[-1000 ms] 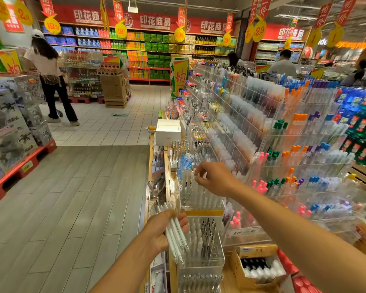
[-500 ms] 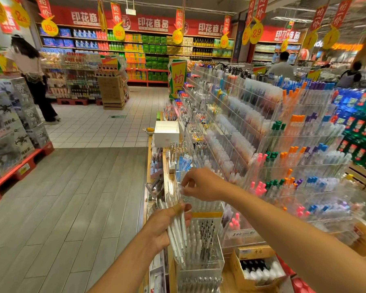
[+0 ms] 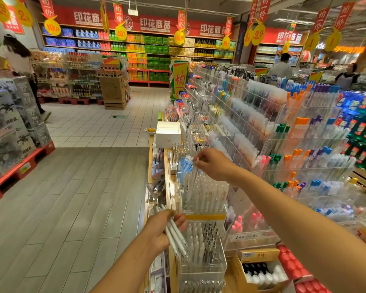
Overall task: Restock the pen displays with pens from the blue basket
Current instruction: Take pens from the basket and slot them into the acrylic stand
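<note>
head view: left hand [image 3: 163, 228] gripping a bundle of white pens [image 3: 175, 235] beside the clear pen display [image 3: 203, 246]. right hand [image 3: 215, 163] pinching a single white pen [image 3: 192, 176], tip angling down into the display's upper compartment. blue basket not showing.

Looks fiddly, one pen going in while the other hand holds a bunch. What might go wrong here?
The right hand pinches a white pen by its top end only, so it might tip and land in the wrong slot of the clear pen display. The left hand holds a loose bundle of white pens that fan out below its fingers; one may slip and fall.
</note>
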A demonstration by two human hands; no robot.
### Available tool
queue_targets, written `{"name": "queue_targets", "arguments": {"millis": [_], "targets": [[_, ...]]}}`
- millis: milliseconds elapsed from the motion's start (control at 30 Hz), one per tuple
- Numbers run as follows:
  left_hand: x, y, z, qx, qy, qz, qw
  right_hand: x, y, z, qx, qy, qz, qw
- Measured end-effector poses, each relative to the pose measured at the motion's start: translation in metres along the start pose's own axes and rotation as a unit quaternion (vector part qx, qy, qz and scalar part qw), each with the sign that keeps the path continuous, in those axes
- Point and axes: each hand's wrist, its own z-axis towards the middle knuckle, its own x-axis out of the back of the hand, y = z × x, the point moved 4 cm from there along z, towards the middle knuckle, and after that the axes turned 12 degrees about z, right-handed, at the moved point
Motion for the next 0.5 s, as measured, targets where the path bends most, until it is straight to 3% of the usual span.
{"name": "queue_targets", "arguments": {"millis": [167, 500], "targets": [[0.002, -0.002, 0.004, -0.005, -0.005, 0.006, 1.000, -0.009, 0.012, 0.005, 0.036, 0.010, -0.096, 0.995], [0.002, 0.001, 0.006, -0.011, -0.020, 0.013, 1.000, -0.021, 0.014, 0.009, 0.035, -0.032, -0.158, 0.986]]}}
